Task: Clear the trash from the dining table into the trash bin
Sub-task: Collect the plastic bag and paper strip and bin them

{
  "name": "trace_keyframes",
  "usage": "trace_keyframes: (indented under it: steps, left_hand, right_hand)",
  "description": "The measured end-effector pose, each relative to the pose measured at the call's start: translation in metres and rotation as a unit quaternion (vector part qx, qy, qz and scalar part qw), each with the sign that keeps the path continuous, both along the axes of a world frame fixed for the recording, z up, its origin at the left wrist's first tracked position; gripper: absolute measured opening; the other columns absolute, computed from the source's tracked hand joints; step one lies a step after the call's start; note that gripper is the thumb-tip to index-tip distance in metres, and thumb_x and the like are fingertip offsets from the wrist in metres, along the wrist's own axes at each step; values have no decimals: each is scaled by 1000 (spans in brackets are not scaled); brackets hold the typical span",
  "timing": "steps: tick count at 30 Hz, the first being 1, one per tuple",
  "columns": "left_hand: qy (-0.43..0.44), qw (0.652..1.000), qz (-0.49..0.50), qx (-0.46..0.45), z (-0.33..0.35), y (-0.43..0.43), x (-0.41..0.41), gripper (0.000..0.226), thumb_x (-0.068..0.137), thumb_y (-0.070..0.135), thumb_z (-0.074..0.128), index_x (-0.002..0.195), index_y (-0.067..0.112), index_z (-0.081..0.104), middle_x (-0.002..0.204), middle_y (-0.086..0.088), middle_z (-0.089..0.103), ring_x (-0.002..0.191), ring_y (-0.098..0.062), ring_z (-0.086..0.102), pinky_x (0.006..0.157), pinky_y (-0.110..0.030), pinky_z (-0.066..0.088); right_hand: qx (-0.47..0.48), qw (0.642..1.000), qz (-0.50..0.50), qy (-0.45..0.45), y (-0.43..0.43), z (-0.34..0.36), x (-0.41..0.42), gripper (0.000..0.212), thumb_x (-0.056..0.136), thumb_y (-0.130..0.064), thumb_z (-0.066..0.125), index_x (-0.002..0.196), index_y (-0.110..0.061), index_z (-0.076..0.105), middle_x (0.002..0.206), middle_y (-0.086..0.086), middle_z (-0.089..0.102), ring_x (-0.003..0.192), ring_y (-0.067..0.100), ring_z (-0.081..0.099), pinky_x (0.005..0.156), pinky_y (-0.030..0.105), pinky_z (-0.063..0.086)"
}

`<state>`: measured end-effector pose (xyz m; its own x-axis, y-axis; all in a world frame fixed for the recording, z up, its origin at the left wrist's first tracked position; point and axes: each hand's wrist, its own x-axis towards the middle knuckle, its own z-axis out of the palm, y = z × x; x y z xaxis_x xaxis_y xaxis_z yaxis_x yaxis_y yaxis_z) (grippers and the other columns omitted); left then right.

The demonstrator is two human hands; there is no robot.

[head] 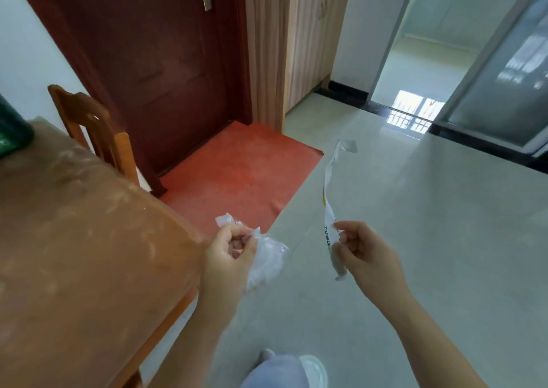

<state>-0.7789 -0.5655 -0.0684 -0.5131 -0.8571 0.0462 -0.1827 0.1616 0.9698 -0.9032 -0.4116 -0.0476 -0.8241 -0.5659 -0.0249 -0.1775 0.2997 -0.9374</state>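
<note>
Beside the worktop (89,224), the left hand (228,254) clutches crumpled clear plastic (267,260); to its right, the right hand (358,248) pinches a long white wrapper (329,209) mid-length. No bin in view. The light pinch risks the wrapper slipping to the floor (415,239).

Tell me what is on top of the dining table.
On the dining table, only a dark green object shows at the far left edge, mostly cut off by the frame. The rest of the visible top is bare. Both pieces of trash are off it, in the hands.
</note>
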Motion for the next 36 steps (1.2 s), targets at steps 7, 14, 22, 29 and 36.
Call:
trace_keyframes:
  steps: [7,14,22,29,36]
  left_hand:
    - [-8,999,-8,-37,20,-85,-89,24,81,2,62,76,24,57,72,2,60,63,4,54,55,-8,42]
    - [-8,997,79,-24,4,-163,-173,20,81,5,64,73,23,57,69,3,60,65,0,54,60,-8,42]
    - [-32,971,232,-49,23,-248,-255,16,82,9,64,78,23,58,77,6,63,73,5,56,61,-6,43]
    - [-31,933,352,-73,38,-301,-253,13,81,4,64,81,17,63,74,6,64,74,-5,59,64,-14,46]
    - [5,902,426,-73,45,-376,-225,23,81,4,64,73,26,62,72,6,63,66,-3,56,60,-9,41]
  right_hand:
    - [-18,1000,4,-14,-95,-2,-99,39,79,6,57,84,-32,59,73,-6,56,60,5,51,57,6,40]
    - [-11,997,70,-12,-193,-20,-212,38,79,7,55,86,-30,58,69,-1,55,57,4,51,56,5,39]
    - [-4,975,219,45,-342,-2,-339,48,75,12,56,81,-36,56,65,5,54,62,15,52,64,20,44]
    - [-14,930,364,51,-456,6,-337,35,75,9,60,93,-21,60,74,-4,61,63,-3,53,58,2,39]
    - [-18,887,458,50,-564,5,-302,34,77,6,60,95,-23,60,82,-1,64,71,5,55,60,3,40]
